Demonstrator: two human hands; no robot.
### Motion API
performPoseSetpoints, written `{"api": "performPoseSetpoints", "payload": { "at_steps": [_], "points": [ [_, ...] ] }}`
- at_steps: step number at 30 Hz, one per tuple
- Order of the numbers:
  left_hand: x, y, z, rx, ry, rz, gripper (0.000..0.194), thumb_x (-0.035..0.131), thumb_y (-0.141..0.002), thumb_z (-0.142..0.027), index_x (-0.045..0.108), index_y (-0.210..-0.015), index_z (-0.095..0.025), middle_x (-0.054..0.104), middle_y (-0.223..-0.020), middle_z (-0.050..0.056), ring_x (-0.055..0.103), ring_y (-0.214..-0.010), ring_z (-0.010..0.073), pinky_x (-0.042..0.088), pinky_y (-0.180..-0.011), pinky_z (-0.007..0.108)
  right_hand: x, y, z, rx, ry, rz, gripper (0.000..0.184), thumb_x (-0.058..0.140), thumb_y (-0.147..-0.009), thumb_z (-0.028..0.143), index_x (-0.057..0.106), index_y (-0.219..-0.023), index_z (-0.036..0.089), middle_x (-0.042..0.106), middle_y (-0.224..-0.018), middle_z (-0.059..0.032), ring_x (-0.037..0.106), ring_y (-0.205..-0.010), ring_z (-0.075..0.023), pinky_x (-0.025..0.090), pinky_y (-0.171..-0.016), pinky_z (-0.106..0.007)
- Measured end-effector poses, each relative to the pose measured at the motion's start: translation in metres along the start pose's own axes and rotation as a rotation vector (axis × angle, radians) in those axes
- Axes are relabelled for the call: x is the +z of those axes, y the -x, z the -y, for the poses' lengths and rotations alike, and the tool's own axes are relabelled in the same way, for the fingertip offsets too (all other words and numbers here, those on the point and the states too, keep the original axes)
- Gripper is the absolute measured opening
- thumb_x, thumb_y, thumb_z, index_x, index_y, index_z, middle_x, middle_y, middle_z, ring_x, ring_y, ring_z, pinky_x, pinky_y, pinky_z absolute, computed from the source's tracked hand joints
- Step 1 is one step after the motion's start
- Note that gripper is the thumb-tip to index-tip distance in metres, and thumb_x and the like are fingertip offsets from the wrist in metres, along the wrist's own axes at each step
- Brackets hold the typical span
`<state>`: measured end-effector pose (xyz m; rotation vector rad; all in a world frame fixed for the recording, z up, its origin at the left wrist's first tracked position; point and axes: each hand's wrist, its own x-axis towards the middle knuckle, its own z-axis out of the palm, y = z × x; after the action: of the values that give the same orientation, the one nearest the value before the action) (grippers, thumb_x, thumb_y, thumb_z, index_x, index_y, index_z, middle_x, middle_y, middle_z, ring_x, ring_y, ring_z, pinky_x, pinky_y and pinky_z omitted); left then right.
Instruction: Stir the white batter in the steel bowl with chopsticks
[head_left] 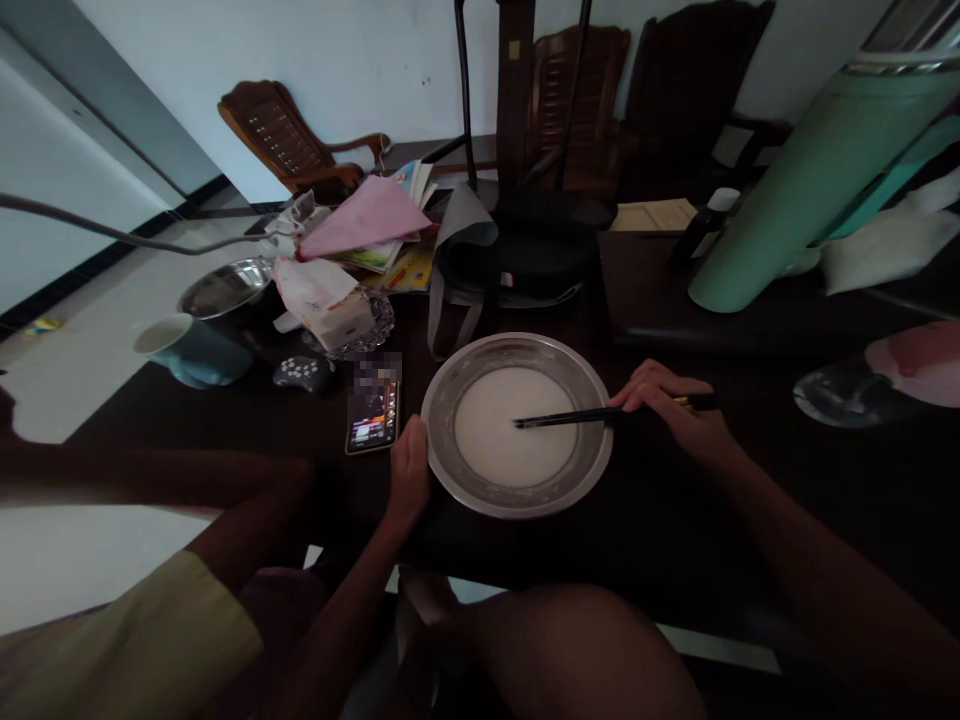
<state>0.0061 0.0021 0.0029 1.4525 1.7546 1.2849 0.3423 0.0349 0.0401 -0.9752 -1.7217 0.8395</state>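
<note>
A wide metal bowl [517, 503] of milky white liquid [495, 450] stands on the dark table. My left hand [409, 475] grips the bowl's left side, its fingers against the outer wall and partly hidden. Black chopsticks [574, 416] are pinched together in my right hand [667, 402], at the bowl's right rim. They lie nearly level across the bowl, with their tips at the liquid near its middle. Just left of my left hand lies a phone [373, 415] with its screen lit.
A game controller [304, 373], a blue mug [199, 352], a tissue pack [330, 305] and a metal basin [225, 287] stand left. Behind the bowl sits a dark bag [540, 245]. A green flask [795, 190] rises at right. Another person's arm [150, 475] rests at left.
</note>
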Motion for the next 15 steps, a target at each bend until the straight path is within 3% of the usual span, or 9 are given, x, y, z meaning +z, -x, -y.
{"api": "performPoseSetpoints", "payload": {
  "at_steps": [5, 10, 15],
  "points": [
    [-0.0002, 0.0002, 0.0002, 0.006, -0.005, 0.003, 0.043, 0.042, -0.092, -0.058, 0.046, -0.067, -0.024, 0.047, -0.066, -0.002, 0.045, -0.067, 0.0163, 0.043, -0.062, 0.028, 0.0002, 0.001, -0.0017, -0.024, 0.013, 0.085, 0.027, 0.057, -0.096, 0.032, 0.075, -0.076, 0.029, 0.079, -0.084, -0.0013, 0.064, -0.082, -0.0228, 0.051, -0.076, -0.04],
    [-0.0003, 0.0021, -0.0021, -0.009, 0.029, 0.02, 0.044, 0.043, -0.092, -0.06, 0.045, -0.067, -0.024, 0.047, -0.065, -0.002, 0.044, -0.066, 0.0163, 0.043, -0.061, 0.028, 0.0003, 0.0011, -0.0016, 0.014, -0.02, -0.006, 0.033, 0.055, -0.098, 0.031, 0.073, -0.071, 0.028, 0.076, -0.078, -0.0016, 0.064, -0.077, -0.0211, 0.051, -0.074, -0.038],
    [-0.0005, 0.002, -0.0009, -0.003, 0.026, 0.013, 0.044, 0.042, -0.092, -0.06, 0.046, -0.067, -0.024, 0.047, -0.066, -0.001, 0.044, -0.066, 0.0164, 0.042, -0.06, 0.028, 0.0017, 0.001, 0.0001, -0.017, 0.007, 0.099, 0.026, 0.059, -0.096, 0.03, 0.076, -0.077, 0.028, 0.078, -0.084, -0.0018, 0.065, -0.082, -0.0219, 0.051, -0.076, -0.038]
  ]
}}
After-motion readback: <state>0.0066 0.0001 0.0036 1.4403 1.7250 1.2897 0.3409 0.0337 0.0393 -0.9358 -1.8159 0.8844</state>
